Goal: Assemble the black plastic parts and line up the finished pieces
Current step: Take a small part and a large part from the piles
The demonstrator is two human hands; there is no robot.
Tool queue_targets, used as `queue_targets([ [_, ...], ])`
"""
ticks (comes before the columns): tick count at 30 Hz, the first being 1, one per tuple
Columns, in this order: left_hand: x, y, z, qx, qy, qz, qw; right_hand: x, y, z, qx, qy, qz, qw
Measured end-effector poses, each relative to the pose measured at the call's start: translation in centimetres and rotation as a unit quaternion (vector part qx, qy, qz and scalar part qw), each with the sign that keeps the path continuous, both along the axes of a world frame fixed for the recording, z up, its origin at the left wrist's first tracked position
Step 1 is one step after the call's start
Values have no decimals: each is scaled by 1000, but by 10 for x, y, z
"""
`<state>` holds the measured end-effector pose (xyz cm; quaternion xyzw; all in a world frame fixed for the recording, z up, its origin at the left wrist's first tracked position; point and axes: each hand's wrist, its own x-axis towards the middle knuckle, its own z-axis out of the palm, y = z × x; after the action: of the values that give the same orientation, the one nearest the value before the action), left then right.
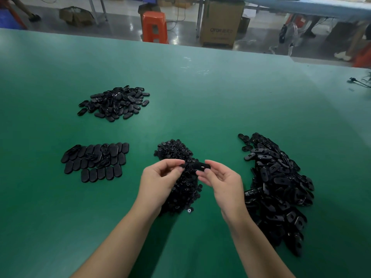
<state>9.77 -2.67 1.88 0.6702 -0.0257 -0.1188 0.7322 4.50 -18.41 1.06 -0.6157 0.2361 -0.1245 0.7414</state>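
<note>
My right hand (219, 180) pinches a black oval plastic piece (201, 166) with a small slot in it, held just above a heap of small round black parts (174, 151). My left hand (160, 177) is beside it, thumb and forefinger closed on a small black part (182, 166) that is barely visible. A big heap of oval slotted pieces (277, 187) lies to the right. Rows of finished oval pieces (96, 162) lie flat at the left. Another loose pile of oval pieces (115, 103) sits farther back on the left.
Everything rests on a wide green table (200, 97). Beyond its far edge are an orange stool (154, 27), a cardboard box (219, 23) and table legs. A black cable (359, 82) lies at the right edge.
</note>
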Motion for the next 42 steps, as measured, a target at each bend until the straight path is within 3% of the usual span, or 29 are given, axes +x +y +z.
queue_targets([
  [9, -4, -16, 20, -63, 38, 7, 997, -7, 13, 33, 39, -10, 24, 999],
  [18, -4, -19, 22, -71, 30, -12, 997, -3, 8, 34, 1, -25, 31, 999],
  [31, 0, -27, 28, -122, 117, 3, 986, -1, 9, 32, -51, -17, 34, 998],
  [38, 2, -29, 25, -62, 76, 3, 995, -2, 9, 32, -150, -17, 37, 988],
  [42, 1, -28, 24, 3, 30, 1, 1000, -2, 10, 30, -153, -11, 42, 987],
])
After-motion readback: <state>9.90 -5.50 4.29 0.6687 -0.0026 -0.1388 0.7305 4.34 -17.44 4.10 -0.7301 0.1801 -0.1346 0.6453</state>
